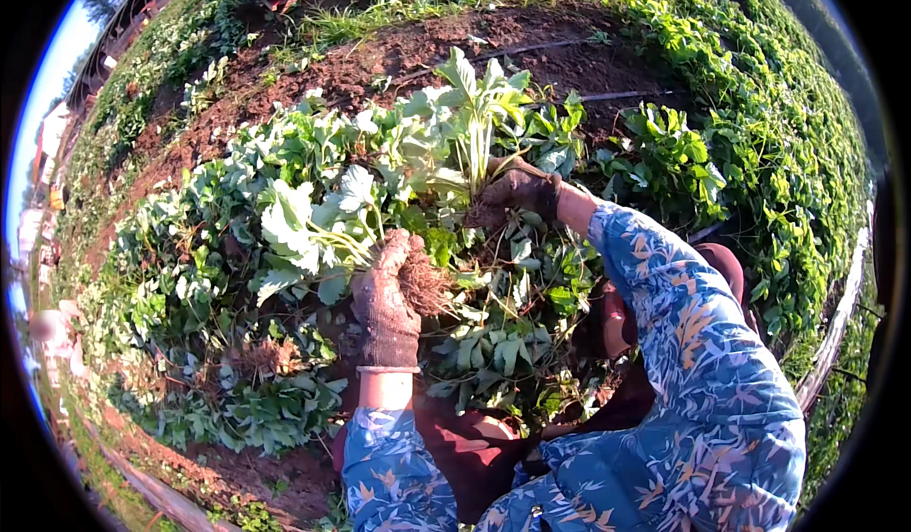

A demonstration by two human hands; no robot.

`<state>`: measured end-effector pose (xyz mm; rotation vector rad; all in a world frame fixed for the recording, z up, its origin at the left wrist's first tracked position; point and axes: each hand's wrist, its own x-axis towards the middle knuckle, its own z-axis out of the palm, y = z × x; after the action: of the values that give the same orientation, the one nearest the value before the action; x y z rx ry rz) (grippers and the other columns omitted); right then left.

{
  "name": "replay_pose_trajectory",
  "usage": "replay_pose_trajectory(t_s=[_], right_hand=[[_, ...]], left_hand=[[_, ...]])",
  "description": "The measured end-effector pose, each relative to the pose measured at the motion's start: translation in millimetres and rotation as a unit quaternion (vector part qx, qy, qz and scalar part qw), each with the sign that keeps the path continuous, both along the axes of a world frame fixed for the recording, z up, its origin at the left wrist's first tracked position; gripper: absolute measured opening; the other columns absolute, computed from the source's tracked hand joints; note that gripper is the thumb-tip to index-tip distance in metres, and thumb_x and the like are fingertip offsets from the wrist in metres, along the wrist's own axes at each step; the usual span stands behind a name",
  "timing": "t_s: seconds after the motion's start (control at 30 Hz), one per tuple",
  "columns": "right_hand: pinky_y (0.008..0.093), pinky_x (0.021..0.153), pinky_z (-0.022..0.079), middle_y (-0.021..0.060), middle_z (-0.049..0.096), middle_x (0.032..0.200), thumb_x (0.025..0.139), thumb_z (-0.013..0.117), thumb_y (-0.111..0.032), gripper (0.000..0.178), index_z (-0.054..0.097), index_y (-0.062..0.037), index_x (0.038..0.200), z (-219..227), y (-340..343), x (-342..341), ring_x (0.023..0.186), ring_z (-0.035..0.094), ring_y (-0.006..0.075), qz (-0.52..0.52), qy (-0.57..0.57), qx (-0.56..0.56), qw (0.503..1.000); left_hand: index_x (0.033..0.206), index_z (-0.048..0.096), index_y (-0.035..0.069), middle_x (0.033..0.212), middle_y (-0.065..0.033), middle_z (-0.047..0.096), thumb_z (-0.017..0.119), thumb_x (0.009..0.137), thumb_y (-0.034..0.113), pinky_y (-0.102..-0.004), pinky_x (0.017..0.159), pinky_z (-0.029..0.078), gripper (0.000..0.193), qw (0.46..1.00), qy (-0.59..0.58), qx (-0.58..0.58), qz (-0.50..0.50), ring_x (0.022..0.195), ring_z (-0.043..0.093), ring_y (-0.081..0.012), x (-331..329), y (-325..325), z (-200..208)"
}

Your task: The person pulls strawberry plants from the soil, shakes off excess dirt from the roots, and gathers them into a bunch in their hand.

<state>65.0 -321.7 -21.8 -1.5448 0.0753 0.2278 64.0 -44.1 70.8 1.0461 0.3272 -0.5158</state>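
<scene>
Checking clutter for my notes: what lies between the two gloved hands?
In the head view, green leaves lie between the left hand and right hand, with the left root clump and right root clump alongside.

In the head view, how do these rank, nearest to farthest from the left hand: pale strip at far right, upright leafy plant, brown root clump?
1. Brown root clump: jutting from the left hand's right side.
2. Upright leafy plant: up and right, in the right hand.
3. Pale strip: far right, near the view's edge.
</scene>
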Motion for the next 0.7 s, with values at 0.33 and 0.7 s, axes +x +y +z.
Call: replay_pose_trajectory(t_s=[0.33,0.7], right_hand=[[0.0277,0.070,0.048,0.0012,0.065,0.084,0.069,0.079,-0.011,0.036,0.062,-0.0007,0.099,121,35,-60,0.082,0.057,0.0072,0.077,-0.069,-0.107,0.989],[0.0306,0.069,0.050,0.0071,0.067,0.081,0.063,0.075,-0.011,0.034,0.065,-0.0008,0.094,106,49,-88,0.075,0.060,0.0112,0.061,-0.138,-0.219,0.964]], left_hand=[[0.097,0.071,0.001,0.093,-0.0017,0.068,0.067,0.086,0.016,-0.0295,0.078,0.050,0.020,0.968,-0.152,0.115,-0.165,0.085,0.061,-0.0104,-29,-8,16],[0.103,0.064,-0.001,0.094,-0.0064,0.066,0.064,0.081,-0.002,-0.0286,0.071,0.053,0.022,0.936,-0.302,0.117,-0.140,0.078,0.062,-0.0161,-40,-22,-7]])
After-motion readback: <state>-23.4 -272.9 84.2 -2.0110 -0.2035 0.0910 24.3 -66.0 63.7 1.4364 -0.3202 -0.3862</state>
